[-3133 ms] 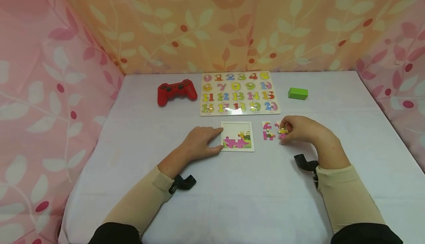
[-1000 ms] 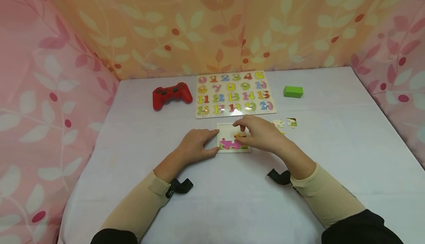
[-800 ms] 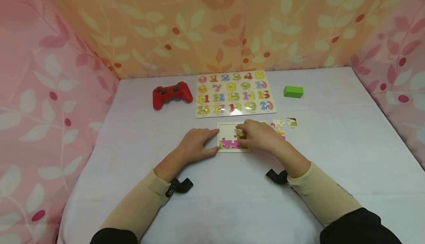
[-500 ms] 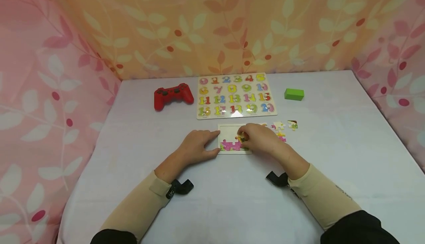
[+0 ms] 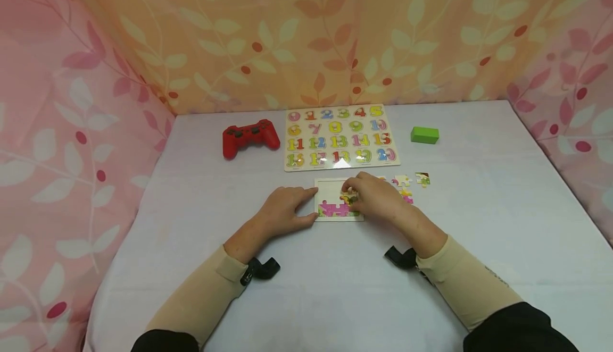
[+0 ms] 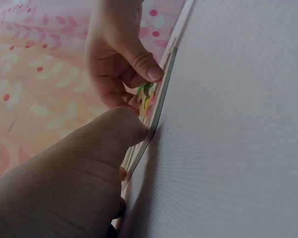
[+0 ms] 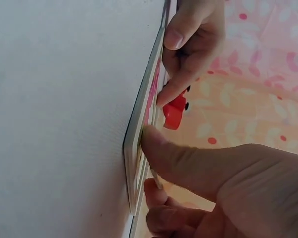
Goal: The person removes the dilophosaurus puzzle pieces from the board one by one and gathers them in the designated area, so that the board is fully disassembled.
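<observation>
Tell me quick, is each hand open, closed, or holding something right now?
Left hand: open, resting against the frame.
Right hand: holding a puzzle piece in a pinch.

- Puzzle tray point(image 5: 329, 191), between left fingers point(image 5: 304, 192) and right fingers point(image 5: 355, 182): wood-like, matt.
- Number board point(image 5: 345, 127), beyond fingers: glossy, throws glare.
- Controller point(image 5: 251, 135), beyond left fingers: smooth plastic.
- Tablecloth point(image 5: 306, 293), under fingers: matt cloth, fine weave.
- Block point(image 5: 424, 135), past right fingers: smooth, material unclear.
</observation>
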The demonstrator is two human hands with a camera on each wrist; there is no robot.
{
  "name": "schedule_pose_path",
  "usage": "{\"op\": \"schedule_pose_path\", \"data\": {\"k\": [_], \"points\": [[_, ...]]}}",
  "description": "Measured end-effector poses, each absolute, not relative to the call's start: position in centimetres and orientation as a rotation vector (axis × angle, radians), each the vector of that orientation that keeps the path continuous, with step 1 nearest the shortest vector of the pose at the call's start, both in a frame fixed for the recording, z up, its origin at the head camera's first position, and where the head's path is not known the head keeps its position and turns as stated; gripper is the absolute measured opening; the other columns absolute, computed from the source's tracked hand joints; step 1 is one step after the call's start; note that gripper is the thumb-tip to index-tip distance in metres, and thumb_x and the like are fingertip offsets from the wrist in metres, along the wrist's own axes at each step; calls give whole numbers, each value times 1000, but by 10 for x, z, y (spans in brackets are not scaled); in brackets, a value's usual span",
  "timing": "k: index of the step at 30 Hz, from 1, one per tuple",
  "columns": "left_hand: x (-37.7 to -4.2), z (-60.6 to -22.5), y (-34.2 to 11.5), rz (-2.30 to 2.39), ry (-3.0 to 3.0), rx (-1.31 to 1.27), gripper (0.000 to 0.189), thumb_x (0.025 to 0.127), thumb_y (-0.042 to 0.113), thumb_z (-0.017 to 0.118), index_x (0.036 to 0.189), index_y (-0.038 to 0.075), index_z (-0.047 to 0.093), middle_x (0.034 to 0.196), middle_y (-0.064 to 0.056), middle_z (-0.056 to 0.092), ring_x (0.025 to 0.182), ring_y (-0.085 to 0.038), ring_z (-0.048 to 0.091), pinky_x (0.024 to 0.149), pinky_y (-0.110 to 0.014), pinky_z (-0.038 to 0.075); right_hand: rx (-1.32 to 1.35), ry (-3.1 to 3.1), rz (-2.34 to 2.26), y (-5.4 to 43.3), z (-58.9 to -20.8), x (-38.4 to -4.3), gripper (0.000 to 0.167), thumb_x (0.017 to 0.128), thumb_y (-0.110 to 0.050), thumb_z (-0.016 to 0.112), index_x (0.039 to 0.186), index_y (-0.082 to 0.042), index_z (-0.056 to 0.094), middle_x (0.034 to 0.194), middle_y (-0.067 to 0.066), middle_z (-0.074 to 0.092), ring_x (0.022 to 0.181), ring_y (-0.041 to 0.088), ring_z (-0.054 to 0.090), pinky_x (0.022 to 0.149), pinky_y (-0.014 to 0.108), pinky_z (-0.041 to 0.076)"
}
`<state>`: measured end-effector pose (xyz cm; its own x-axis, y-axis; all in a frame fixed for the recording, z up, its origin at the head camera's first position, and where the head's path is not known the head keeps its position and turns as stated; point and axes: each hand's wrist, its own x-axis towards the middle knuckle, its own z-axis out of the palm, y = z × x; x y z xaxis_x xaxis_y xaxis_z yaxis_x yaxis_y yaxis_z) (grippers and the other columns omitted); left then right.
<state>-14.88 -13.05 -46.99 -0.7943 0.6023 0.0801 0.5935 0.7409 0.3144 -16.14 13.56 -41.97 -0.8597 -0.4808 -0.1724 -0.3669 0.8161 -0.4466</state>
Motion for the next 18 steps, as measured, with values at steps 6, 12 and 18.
{"op": "schedule_pose_path", "data": {"k": [6, 12, 18], "points": [[-149, -469, -130, 527, 2909, 998, 64, 92, 49, 67, 144, 12, 60, 112, 0, 72, 93, -13, 62, 88, -39, 50, -708, 2730, -578, 138, -414, -163, 37, 84, -14, 85, 119, -8, 75, 104, 2, 63, 90, 20, 59, 80, 38, 50], [-148, -466, -130, 540, 2908, 1008, 63, 92, 48, 68, 143, 12, 61, 111, -1, 72, 93, -13, 63, 87, -39, 50, -741, 2760, -614, 142, -398, -158, 36, 86, -22, 83, 119, -10, 76, 108, -1, 63, 91, 19, 59, 80, 39, 49], [-147, -464, -130, 527, 2907, 1001, 64, 92, 48, 68, 144, 12, 61, 111, -1, 72, 92, -13, 62, 88, -39, 50, -786, 2788, -740, 150, -372, -149, 35, 87, -24, 82, 120, -16, 74, 109, -3, 61, 90, 20, 60, 77, 38, 49]]}}
